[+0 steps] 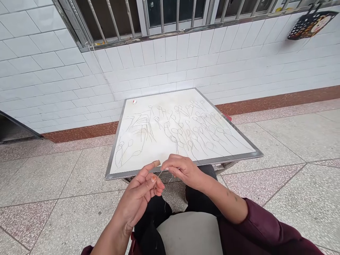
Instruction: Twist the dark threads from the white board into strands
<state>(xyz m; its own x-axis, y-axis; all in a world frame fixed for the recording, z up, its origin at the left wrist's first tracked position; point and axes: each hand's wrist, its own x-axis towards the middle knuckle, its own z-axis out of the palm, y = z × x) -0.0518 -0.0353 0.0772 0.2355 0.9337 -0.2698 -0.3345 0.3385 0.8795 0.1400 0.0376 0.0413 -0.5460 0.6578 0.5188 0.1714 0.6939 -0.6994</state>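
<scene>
Over the near edge of a white-topped table [148,159], my left hand [139,193] pinches a thin pale strand [160,173] between thumb and fingers. Its index finger is stretched out, with a tan wrap around the tip. My right hand [183,170] is closed on the same strand just to the right, fingertips together. A loose length curves down below the two hands. Whether the strand is thread or wire I cannot tell. On the tabletop lie several thin looped strands [209,145], each with a round loop and long tails. Straighter, bent strands [142,122] lie at the left.
A small white and red object [134,102] sits at the table's far left corner. Behind stands a white tiled wall [159,76] with a barred window [170,17]. A polka-dot bag [310,26] hangs at the upper right. A grey cloth [190,233] covers my lap.
</scene>
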